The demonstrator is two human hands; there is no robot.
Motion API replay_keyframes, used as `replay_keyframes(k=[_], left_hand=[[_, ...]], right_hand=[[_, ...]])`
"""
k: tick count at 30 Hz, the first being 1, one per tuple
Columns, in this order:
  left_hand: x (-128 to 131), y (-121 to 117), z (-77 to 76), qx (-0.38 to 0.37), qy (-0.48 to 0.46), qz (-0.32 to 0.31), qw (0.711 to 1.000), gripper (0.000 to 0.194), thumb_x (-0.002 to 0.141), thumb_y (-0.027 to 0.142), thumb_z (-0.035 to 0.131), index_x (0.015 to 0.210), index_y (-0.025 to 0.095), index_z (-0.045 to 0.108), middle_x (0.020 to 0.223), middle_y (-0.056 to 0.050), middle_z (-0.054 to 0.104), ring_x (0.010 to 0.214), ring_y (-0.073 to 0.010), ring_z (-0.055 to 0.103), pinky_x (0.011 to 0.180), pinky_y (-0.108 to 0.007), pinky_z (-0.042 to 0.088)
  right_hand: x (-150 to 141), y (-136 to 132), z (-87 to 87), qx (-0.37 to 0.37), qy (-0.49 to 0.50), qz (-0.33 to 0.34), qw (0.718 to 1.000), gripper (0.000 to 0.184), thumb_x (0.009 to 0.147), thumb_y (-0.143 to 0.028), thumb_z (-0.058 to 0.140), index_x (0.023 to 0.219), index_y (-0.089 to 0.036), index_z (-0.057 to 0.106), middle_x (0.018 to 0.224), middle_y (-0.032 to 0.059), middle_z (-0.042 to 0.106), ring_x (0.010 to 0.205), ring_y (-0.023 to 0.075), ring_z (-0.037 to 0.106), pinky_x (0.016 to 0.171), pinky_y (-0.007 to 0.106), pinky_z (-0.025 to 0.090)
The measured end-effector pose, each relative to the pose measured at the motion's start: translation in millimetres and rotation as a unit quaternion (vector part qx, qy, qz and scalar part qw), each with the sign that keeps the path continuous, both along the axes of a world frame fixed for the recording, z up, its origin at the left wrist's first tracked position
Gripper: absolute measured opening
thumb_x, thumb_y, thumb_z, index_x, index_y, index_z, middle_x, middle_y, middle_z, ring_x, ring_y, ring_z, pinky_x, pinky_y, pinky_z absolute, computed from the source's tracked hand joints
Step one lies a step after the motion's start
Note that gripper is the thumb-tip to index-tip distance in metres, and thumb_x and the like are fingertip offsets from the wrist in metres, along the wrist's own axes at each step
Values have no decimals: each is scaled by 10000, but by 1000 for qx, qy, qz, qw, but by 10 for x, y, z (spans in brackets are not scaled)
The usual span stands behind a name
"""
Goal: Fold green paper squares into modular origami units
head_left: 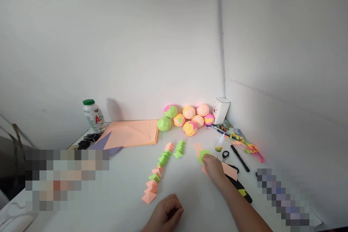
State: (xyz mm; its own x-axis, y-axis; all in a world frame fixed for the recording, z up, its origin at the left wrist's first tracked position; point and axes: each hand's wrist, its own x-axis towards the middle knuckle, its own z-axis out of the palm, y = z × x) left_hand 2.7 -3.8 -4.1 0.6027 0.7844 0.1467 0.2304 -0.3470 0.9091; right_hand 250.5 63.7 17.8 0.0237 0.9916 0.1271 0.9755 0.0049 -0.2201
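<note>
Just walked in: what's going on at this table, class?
A person's right hand touches green paper beside peach pieces. The left hand, loosely curled, is near the closest end of a row of folded peach and green pieces. A shorter green row lies by its far end; faceted balls sit by the wall.

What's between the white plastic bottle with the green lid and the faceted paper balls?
Flat peach rectangular paper sheets lie there, in the head view.

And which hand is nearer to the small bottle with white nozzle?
Right. The right hand touches green paper just below and left of the small bottle; the left hand lies farther away, at the picture's bottom.
</note>
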Motion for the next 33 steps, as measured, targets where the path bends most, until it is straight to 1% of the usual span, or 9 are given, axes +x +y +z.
replay_keyframes(k=[5, 7, 10, 13, 17, 22, 25, 29, 33], left_hand=[[78, 56, 62, -124, 15, 59, 990, 373, 767, 508, 537, 614, 169, 511, 590, 17, 463, 522, -123, 443, 493, -237, 342], [112, 129, 130, -273, 16, 53, 960, 467, 774, 614, 435, 703, 165, 544, 492, 56, 415, 378, -99, 374, 388, -225, 274], [153, 268, 231, -420, -114, 23, 900, 558, 806, 642, 343, 886, 142, 577, 627, -26, 596, 484, -161, 549, 402, -243, 371], [183, 372, 251, -487, -269, -24, 830, 442, 840, 523, 451, 940, 118, 596, 892, -123, 663, 835, -239, 642, 651, -326, 500], [179, 403, 190, -504, -349, 1, 790, 261, 792, 250, 639, 1019, 132, 591, 874, -100, 687, 812, -212, 663, 824, -377, 476], [167, 367, 148, -479, -353, -34, 803, 252, 748, 108, 685, 995, 108, 635, 992, -123, 681, 906, -211, 652, 870, -336, 462], [174, 351, 121, -470, -358, -23, 806, 231, 779, 142, 659, 1008, 118, 638, 1032, -128, 680, 926, -223, 649, 877, -352, 465], [171, 312, 103, -444, -371, -36, 815, 201, 810, 267, 629, 943, 119, 653, 994, -123, 691, 938, -248, 642, 892, -403, 467], [173, 256, 124, -400, -297, 8, 867, 256, 765, 341, 686, 941, 160, 641, 933, -80, 714, 904, -230, 661, 880, -384, 486]], right_hand=[[-78, -71, 145, 58, 69, 24, 996, 259, 878, -130, 421, 769, -149, 655, 852, 94, 683, 821, 194, 615, 721, 248, 437], [-188, -163, 227, 66, 104, 62, 990, 204, 892, -212, 461, 846, -160, 653, 876, 64, 687, 813, 167, 621, 715, 220, 454], [-383, -333, 329, 72, 256, 176, 948, 210, 878, -266, 501, 766, -165, 648, 707, 35, 670, 668, 151, 615, 601, 216, 469], [-521, -448, 376, 112, 301, 280, 905, 183, 846, -245, 542, 715, -176, 651, 740, 52, 664, 722, 171, 607, 680, 268, 481], [-558, -473, 360, 96, 296, 340, 888, 148, 821, -199, 579, 692, -187, 650, 682, 40, 643, 776, 184, 579, 706, 282, 474], [-510, -438, 259, 50, 280, 254, 924, 135, 725, -180, 664, 609, -166, 597, 857, 68, 592, 866, 205, 543, 757, 313, 460], [-505, -412, 197, -10, 341, 196, 919, 145, 705, -196, 669, 611, -154, 566, 1008, 82, 559, 880, 196, 554, 751, 297, 461], [-550, -394, 177, -59, 420, 143, 894, 178, 702, -189, 637, 567, -158, 525, 759, 24, 574, 664, 136, 538, 580, 227, 426], [-605, -417, 217, -63, 436, 109, 891, 127, 669, -172, 650, 585, -158, 554, 644, -11, 537, 583, 114, 478, 540, 217, 388]])
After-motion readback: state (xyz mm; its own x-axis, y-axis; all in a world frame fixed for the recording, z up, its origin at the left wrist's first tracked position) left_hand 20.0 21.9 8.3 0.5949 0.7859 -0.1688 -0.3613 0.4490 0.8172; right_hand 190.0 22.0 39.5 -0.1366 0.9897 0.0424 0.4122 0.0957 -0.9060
